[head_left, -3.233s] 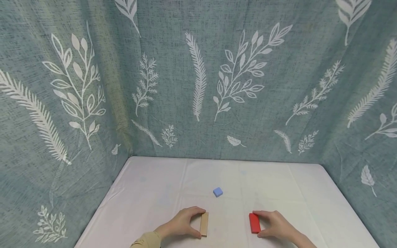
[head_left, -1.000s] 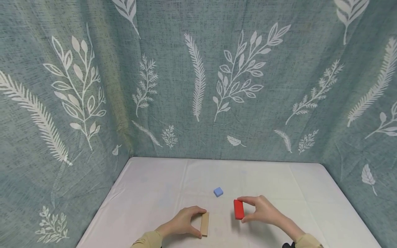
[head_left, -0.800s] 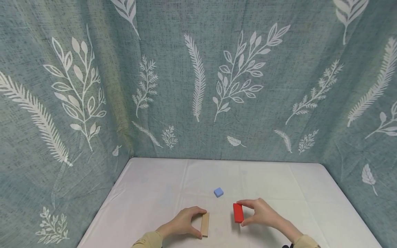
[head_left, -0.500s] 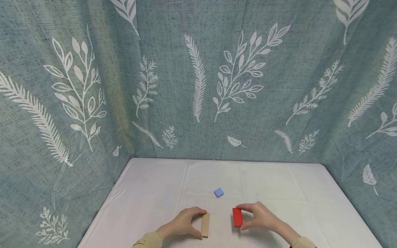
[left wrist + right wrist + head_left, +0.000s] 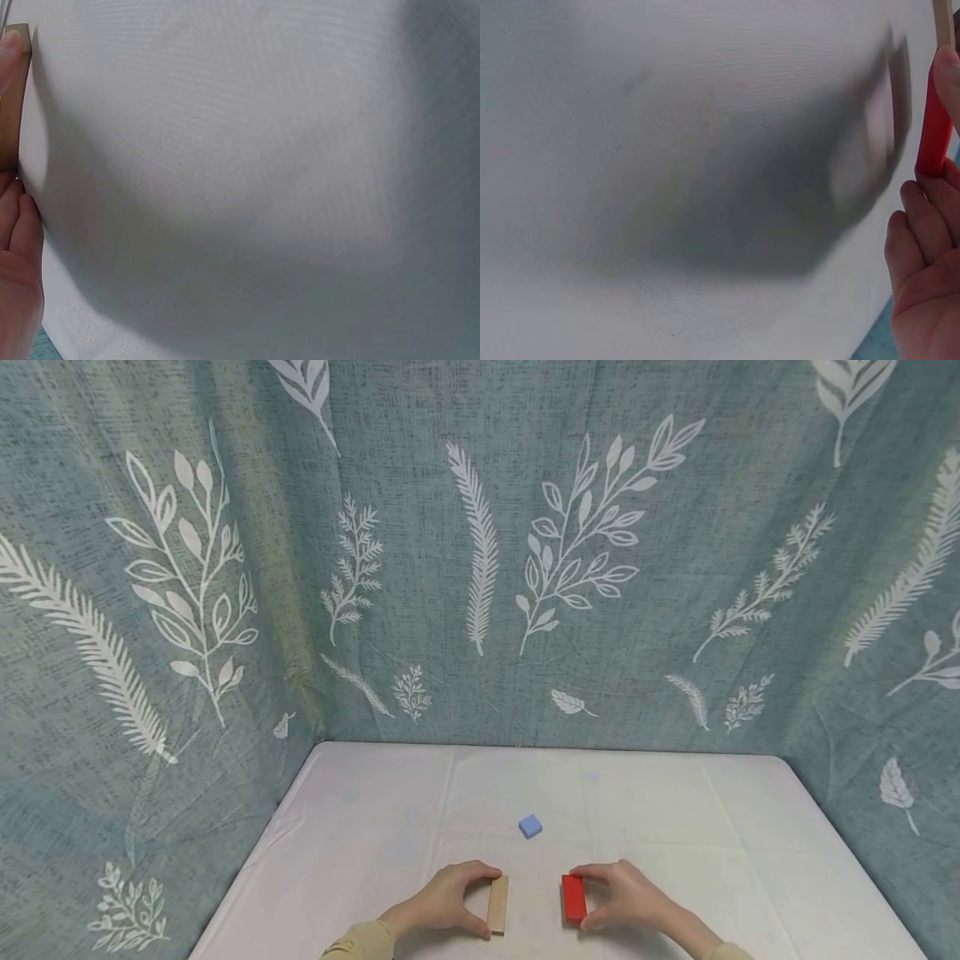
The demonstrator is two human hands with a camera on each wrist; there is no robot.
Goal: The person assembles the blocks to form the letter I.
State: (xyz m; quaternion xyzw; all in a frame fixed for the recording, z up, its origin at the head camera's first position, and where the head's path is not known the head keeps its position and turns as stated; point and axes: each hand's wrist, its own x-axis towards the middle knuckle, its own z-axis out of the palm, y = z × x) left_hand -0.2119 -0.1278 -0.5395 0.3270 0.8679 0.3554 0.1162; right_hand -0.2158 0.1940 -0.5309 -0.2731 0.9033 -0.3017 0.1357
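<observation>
Closest to us, a tan cloth sleeve (image 5: 362, 941) wraps the left wrist in soft folds, and the edge of a matching right sleeve (image 5: 731, 952) shows at the bottom of the head view. The left hand (image 5: 447, 897) arches over a gap, thumb at the near end and fingers at the far end of a slim, straight-edged tan block (image 5: 498, 906), which looks like smooth wood and lies lengthwise away from us. Across from it, the right hand (image 5: 630, 900) pinches a glossy red block (image 5: 573, 900) by its two ends in the same way; this one is oblong, flat-faced and slightly slanted. We cannot tell whether it touches the cloth. The two blocks are apart, roughly side by side. Beyond them, between their lines, we find a small, squarish blue block (image 5: 530, 827), matte and turned cornerwise. All this is over a white tablecloth (image 5: 375, 793), finely woven in the wrist views, faintly creased, with rounded far corners. Farthest off, a grey-green curtain (image 5: 420, 527) of coarse, linen-like weave hangs, printed with white leaves and feathery sprigs.
</observation>
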